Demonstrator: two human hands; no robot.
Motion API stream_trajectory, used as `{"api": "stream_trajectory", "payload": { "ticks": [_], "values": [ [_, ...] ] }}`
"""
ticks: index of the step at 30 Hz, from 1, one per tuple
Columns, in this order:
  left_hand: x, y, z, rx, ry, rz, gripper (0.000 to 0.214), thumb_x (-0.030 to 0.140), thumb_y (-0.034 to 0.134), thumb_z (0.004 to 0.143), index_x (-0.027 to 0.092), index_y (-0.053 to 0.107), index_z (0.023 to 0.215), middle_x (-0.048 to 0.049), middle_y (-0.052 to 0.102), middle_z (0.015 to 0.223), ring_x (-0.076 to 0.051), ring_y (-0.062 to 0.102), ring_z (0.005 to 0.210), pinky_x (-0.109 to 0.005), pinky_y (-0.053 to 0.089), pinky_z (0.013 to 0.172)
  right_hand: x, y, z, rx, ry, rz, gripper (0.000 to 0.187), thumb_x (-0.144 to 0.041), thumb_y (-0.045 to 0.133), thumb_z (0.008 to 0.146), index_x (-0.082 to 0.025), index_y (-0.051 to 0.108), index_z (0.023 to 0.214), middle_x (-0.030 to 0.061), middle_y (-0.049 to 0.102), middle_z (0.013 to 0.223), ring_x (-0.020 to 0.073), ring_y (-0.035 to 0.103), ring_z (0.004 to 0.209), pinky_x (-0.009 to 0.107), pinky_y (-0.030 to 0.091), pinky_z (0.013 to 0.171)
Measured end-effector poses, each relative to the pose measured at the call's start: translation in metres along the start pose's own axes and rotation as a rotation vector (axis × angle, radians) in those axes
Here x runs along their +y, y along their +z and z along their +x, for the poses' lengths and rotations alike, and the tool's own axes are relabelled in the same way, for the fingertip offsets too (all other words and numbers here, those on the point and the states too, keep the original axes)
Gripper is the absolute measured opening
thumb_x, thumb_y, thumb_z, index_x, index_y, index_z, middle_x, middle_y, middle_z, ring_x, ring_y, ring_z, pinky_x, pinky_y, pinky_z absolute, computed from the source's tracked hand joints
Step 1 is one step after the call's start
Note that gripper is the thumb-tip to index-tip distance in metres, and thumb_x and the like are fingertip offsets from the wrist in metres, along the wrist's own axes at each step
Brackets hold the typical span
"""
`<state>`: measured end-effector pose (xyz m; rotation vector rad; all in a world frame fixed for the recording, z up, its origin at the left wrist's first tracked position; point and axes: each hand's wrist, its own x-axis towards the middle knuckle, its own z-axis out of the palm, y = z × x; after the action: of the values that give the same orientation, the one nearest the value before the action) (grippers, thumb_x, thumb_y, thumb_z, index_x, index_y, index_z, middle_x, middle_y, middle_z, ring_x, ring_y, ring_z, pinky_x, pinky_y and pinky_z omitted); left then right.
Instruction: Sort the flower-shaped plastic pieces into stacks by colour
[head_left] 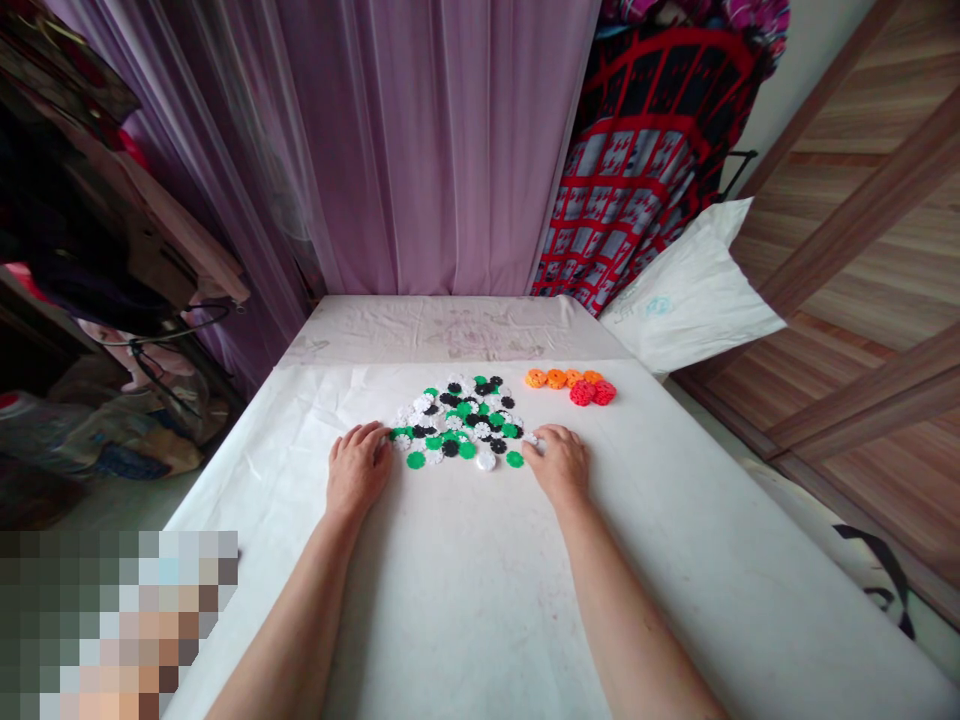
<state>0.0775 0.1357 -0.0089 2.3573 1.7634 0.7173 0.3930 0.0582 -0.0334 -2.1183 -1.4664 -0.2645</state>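
A loose pile of notched plastic discs (465,409) in white, black and green lies on the white-covered table. My left hand (358,465) rests at the pile's left edge, fingers loosely curved and apart, tips close to a green disc. At the opposite edge is my right hand (559,460), open, with a white disc (531,438) in the gap between thumb and fingers; I cannot tell whether they touch it. A single green disc (514,459) lies just left of that hand. Toward the front of the pile sits a stacked-looking white disc (486,459).
Behind my right hand, orange disc clusters (556,379) form a row, with red clusters (592,393) in front. A white bag (690,295) stands by the table's right edge. Purple curtains (450,150) hang behind; clothes (90,200) hang at left. The lower-left corner is pixelated.
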Motion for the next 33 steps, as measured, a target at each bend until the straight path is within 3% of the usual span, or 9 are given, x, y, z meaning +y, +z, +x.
{"api": "stream_trajectory", "payload": {
  "ticks": [6,9,12,17,33],
  "values": [
    [-0.002,0.002,0.000,0.011,0.009,-0.002,0.033,0.033,0.043,0.095,0.027,0.069,0.115,-0.0062,0.066,0.130,-0.027,0.054,0.126,-0.047,0.038,0.109,0.007,0.002,-0.006,0.074,0.016,0.089,0.015,-0.030,0.061,0.081,-0.020,0.071,0.085,0.0103,0.072,0.098,0.0251,0.062,0.089,0.037,0.044,0.081],
    [-0.003,0.002,0.001,0.005,0.008,0.000,0.034,0.032,0.043,0.095,0.026,0.068,0.116,-0.0065,0.066,0.130,-0.027,0.053,0.127,-0.048,0.038,0.108,-0.006,0.003,-0.011,0.118,-0.069,0.252,0.015,-0.031,0.060,0.082,-0.021,0.071,0.087,0.0094,0.073,0.099,0.0240,0.064,0.094,0.037,0.048,0.087],
    [-0.002,0.002,0.001,0.000,0.002,0.004,0.034,0.032,0.042,0.095,0.026,0.068,0.116,-0.0067,0.066,0.130,-0.028,0.053,0.127,-0.049,0.038,0.109,-0.027,0.001,-0.020,0.073,-0.204,0.345,0.014,-0.029,0.063,0.081,-0.022,0.071,0.090,0.0082,0.073,0.102,0.0223,0.065,0.097,0.035,0.050,0.089],
    [-0.002,0.001,0.001,-0.003,0.001,-0.004,0.034,0.032,0.043,0.094,0.026,0.068,0.116,-0.0070,0.066,0.131,-0.028,0.053,0.128,-0.050,0.037,0.110,-0.048,-0.001,-0.028,-0.010,-0.253,0.306,0.014,-0.027,0.067,0.079,-0.023,0.071,0.091,0.0071,0.073,0.105,0.0227,0.065,0.098,0.035,0.050,0.088],
    [-0.002,0.002,0.001,-0.007,-0.003,-0.004,0.033,0.031,0.044,0.094,0.025,0.068,0.116,-0.0058,0.066,0.132,-0.028,0.053,0.128,-0.048,0.038,0.109,-0.047,0.005,-0.027,0.015,-0.279,0.269,0.014,-0.026,0.068,0.079,-0.022,0.071,0.092,0.0061,0.073,0.104,0.0224,0.064,0.095,0.035,0.048,0.086]
  ]
}}
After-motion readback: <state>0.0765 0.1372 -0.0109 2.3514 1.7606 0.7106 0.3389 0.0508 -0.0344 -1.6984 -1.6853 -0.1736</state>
